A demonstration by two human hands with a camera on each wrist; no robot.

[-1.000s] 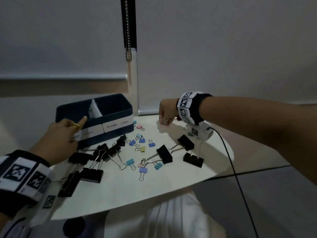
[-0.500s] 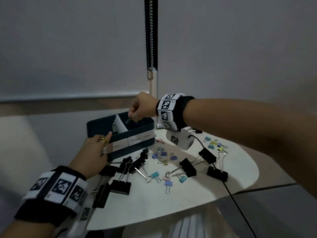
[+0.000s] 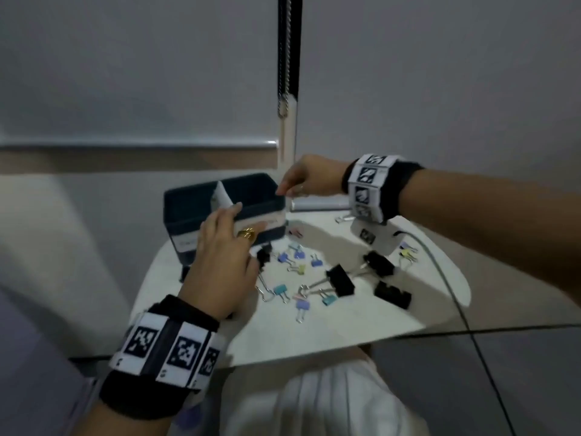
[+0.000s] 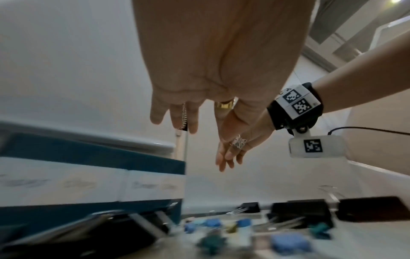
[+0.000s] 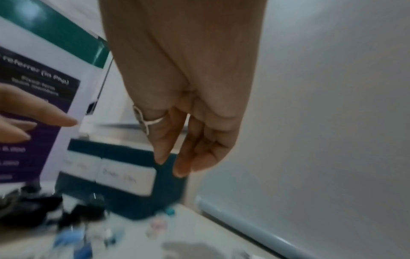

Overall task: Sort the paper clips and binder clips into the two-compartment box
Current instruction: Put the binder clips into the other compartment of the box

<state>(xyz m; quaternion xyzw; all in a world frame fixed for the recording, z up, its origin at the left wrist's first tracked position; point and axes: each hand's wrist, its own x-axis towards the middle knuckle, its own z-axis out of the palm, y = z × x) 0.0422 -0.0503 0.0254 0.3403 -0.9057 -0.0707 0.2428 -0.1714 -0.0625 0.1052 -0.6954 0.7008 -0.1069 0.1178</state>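
Head view: right hand (image 3: pixel 309 180) loose-fingered and holding nothing above the box's (image 3: pixel 191 212) right corner, left hand (image 3: pixel 224 259) flat-fingered against its front wall, loose clips (image 3: pixel 341 280) strewn on the table (image 3: pixel 361 322) below the right hand, nearer it, handles slanting leftward.

The place looks like an office or a study corner in a home; the pictures do not settle which. A small pale table (image 3: pixel 361 322) with a rounded edge stands against a plain grey-white wall (image 3: pixel 125 73). A roller blind's bead chain (image 3: pixel 284 58) hangs over a dark window strip just behind it. Stationery covers the tabletop: black binder clips (image 3: pixel 341 280), small coloured clips (image 3: pixel 303 305) and a dark blue box (image 3: pixel 201 212) with handwritten labels. The light is dim and indoor.
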